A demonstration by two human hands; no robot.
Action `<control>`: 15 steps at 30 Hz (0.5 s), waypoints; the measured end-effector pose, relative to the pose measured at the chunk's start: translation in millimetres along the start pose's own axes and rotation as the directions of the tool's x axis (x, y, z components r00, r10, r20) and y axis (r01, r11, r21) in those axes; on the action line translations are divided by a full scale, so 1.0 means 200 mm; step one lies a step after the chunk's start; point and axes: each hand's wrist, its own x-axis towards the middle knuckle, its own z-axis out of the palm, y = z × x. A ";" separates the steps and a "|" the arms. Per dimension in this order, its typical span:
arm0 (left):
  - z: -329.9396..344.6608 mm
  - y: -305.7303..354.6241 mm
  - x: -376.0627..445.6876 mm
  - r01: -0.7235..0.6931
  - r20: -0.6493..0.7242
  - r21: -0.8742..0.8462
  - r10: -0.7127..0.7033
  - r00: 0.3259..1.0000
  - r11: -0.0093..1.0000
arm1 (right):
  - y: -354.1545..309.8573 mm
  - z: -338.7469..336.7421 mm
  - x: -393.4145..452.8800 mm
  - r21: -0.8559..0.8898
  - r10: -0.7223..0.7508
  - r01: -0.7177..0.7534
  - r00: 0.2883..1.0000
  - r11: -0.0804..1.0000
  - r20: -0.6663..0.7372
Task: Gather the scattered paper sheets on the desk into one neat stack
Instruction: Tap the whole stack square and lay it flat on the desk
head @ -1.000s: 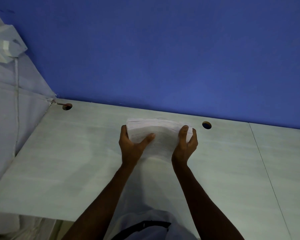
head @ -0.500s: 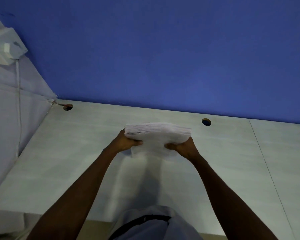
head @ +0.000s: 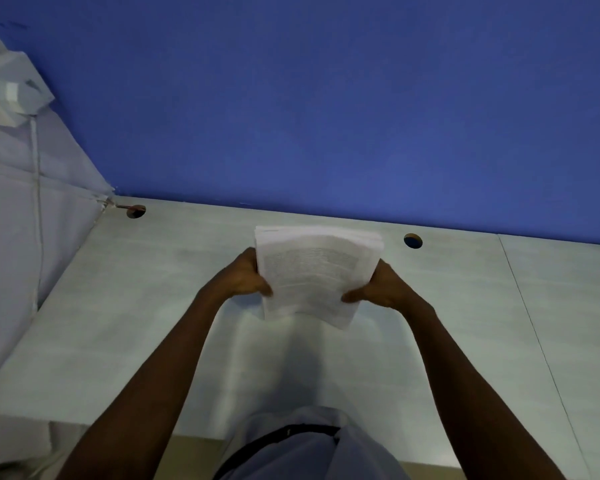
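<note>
A: Since half a second ago the stack of paper sheets has tipped up. Then it lay nearly flat between the hands with only its edges showing; now the printed face of the front sheet is turned toward the camera.

B: And the hands?

A: They sit at much the same spots on its two sides. The left hand grasps the left edge, the right hand grasps the right edge, each with the thumb at the lower front. So each grip is clenched on the bundle, not released.

B: Where is the bundle relative to the surface?

A: Over the middle of it, toward the back, near the blue wall and between the two cable holes. I cannot tell whether its lower edge touches the top or hangs just above it.

B: How much of the job is done, would you say?

A: Most of it, I judge. No loose sheet shows anywhere else on the surface, so the gathering seems complete. But the pile is not neat yet: the top edges fan apart and a lower corner sticks out on the right.

B: So what is left?

A: Probably squaring the edges, perhaps by tapping them down, then laying the stack flat and letting go.
</note>
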 end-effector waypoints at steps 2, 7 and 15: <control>0.05 -0.06 -0.02 0.022 0.009 -0.028 -0.022 1.000 0.999 | 0.05 0.04 -0.02 -0.009 0.026 -0.026 0.999 1.000 0.020; 0.08 -0.06 -0.03 0.081 0.037 -0.130 -0.077 0.996 0.988 | 0.05 0.04 -0.03 0.071 -0.018 0.020 0.999 0.997 -0.034; -0.04 0.02 0.01 0.058 0.057 -0.087 -0.053 0.997 0.995 | -0.03 -0.07 0.01 0.015 -0.042 0.042 0.999 0.999 -0.005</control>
